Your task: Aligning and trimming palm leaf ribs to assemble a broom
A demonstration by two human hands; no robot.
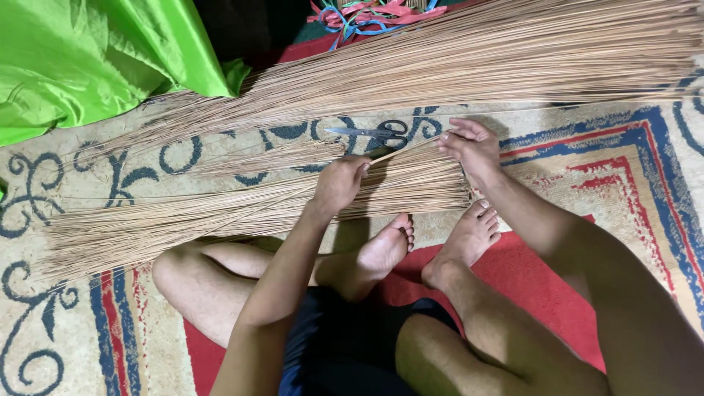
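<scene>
Left hand (341,183) clamps down around the middle of a loose bundle of thin tan broom sticks (220,213) that fans out leftward from it across the patterned carpet (645,147). Right hand (469,147) pinches the bundle's blunt end, fingers curled on the stick tips. Steel scissors with black handles (374,133) lie just beyond both hands, before a bigger heap of the same tan sticks (477,59).

Patterned carpet (645,147) bears stick bundles (220,213), scissors (378,132), green cloth (88,59).
</scene>
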